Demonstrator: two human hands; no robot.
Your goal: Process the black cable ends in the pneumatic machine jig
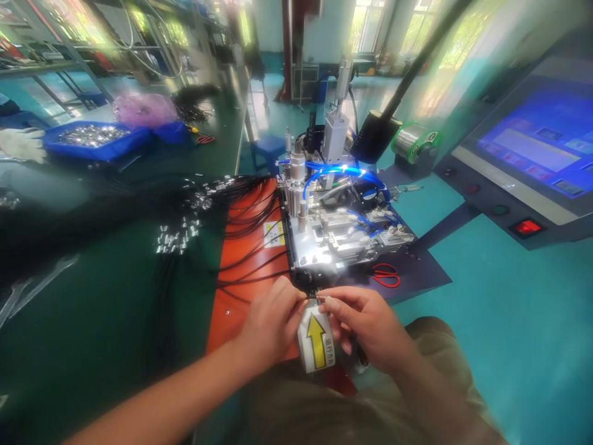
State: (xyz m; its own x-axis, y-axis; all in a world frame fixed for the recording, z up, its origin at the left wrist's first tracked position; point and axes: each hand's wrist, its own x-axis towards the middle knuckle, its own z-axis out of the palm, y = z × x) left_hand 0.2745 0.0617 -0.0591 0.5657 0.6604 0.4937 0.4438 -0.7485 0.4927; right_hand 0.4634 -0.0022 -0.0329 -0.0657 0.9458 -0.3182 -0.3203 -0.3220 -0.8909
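Hands: both are brought close together at the machine's near edge; by the right hand, a small thin piece is pinched between thumb and forefinger; the fingers of the left hand are curled with the tips drawn in just beside it, and whether the piece is gripped there too cannot be told.
Tabletop: a dark green tabletop is seen at the left, partly blurred.
Machine: a silver machine, fitted with blue tubes, is set beyond the hands.
Control box: a box with a lit blue screen is mounted at the right, tilted.
Orange panel: it is placed left of the machine and is crossed by black cables; shiny metal ends are bunched on the left.
Blue tray: it is filled with small metal parts; a white-gloved hand of another person is held near it.
Arrow plate: a white plate is seen below the fingertips, its long axis and yellow arrow directed away from the body, toward the machine.
Spool: a green-rimmed spool is mounted behind the machine.
Red handles: these are seen just beside the machine's right front.
Small piece: it is held above the plate's far end; its long axis appears crosswise, left to right, but which end is the front cannot be told.
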